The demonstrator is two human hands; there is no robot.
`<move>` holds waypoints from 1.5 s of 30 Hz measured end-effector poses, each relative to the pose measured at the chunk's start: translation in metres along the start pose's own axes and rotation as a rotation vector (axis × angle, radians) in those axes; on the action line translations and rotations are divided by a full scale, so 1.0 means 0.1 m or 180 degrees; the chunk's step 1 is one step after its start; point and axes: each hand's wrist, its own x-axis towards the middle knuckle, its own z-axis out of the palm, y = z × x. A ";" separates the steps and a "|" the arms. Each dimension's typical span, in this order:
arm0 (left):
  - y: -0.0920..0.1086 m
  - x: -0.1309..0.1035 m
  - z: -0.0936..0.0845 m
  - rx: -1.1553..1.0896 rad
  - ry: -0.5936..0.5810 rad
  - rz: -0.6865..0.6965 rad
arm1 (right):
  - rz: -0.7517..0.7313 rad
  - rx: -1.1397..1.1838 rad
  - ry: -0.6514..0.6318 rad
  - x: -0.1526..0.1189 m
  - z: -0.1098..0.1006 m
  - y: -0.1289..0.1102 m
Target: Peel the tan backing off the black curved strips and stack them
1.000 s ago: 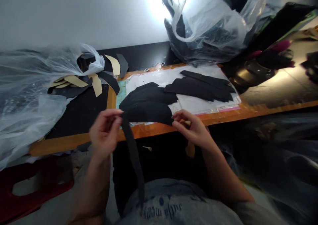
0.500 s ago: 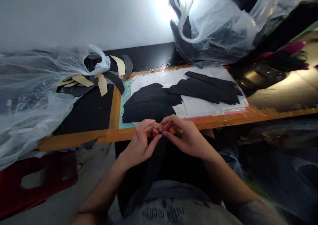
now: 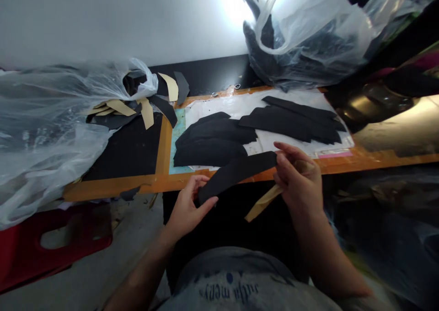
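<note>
A flat black curved piece [image 3: 236, 174], of fabric or foam by its look, stretches between my two hands over the table's front edge. My left hand [image 3: 188, 208] pinches its left end between thumb and fingers. The fingers of my right hand [image 3: 298, 178] close on its right end. A thin tan strip [image 3: 263, 203], like peeled backing paper, hangs from that same hand toward the lower left. Just beyond lie a left pile of black pieces [image 3: 212, 137] and a right pile of black pieces [image 3: 291, 121], overlapping on white sheets [image 3: 270, 148].
On the left a clear plastic bag [image 3: 51, 119] spills tan and dark pieces [image 3: 147, 112]. A stuffed plastic bag [image 3: 308, 36] stands at the back right. Tan tape [image 3: 113, 187] runs along the table edge. A red stool [image 3: 58, 247] is at lower left.
My hands were together at one end of a dark piece; they have moved apart. The black piece is now stretched between them, and a tan strip shows in my right hand.
</note>
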 end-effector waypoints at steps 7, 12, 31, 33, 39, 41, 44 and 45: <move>-0.03 0.26 -0.23 0.0544 0.1255 0.0531 | 0.0124 -0.0755 -0.0090 -0.04 -0.12 0.17; -0.04 0.52 -0.40 0.0511 0.1608 0.0754 | 0.0080 -0.1330 -0.0478 -0.03 -0.10 0.31; -0.24 0.75 -0.55 0.0563 0.1718 0.0414 | -0.0608 -0.2728 -0.0450 0.18 0.15 0.37; -0.26 0.76 -0.57 0.0621 0.1654 0.0334 | -0.0410 -0.2817 -0.0479 0.20 0.17 0.38; -0.29 0.76 -0.60 0.0745 0.1575 0.0282 | -0.0344 -0.3016 -0.0455 0.27 0.19 0.43; -0.30 0.76 -0.60 0.0730 0.1569 0.0279 | -0.0332 -0.3065 -0.0481 0.28 0.19 0.43; -0.30 0.76 -0.60 0.0730 0.1579 0.0280 | -0.0302 -0.3121 -0.0500 0.27 0.20 0.41; -0.30 0.76 -0.60 0.0737 0.1576 0.0282 | -0.0288 -0.3130 -0.0509 0.27 0.20 0.41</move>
